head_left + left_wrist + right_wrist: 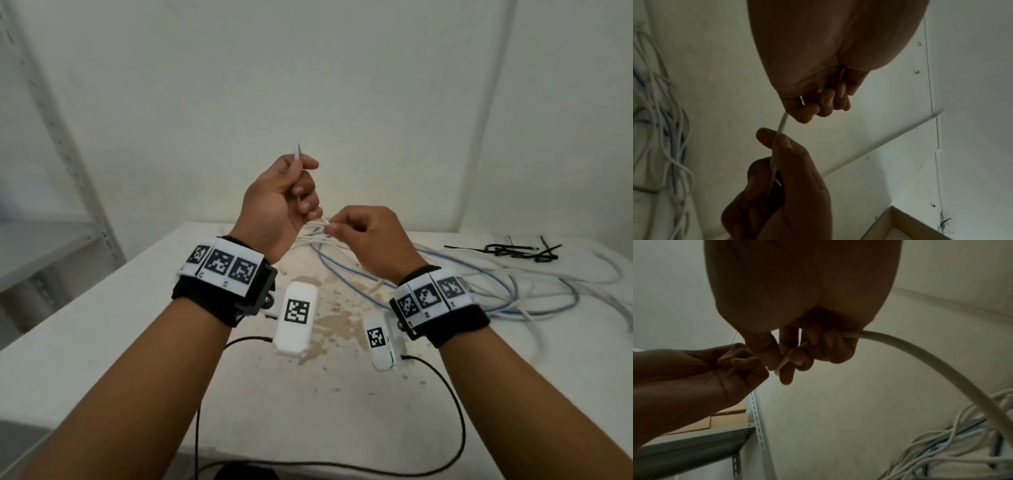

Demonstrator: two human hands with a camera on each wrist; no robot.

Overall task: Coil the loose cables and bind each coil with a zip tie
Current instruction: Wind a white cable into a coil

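A white cable (pixel 297 156) is gripped in the left hand (pixel 277 202) and pinched just beside it by the right hand (pixel 368 236); black zip ties (pixel 513 250) are seen well right of the hands.

Stained white table (pixel 102 342), grey metal shelving (pixel 68 164) at left (cardboard box (pixel 725 420) on it).

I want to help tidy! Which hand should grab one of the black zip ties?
Probably the right hand: the black zip ties lie on its side of the table. Both hands grip the white cable.
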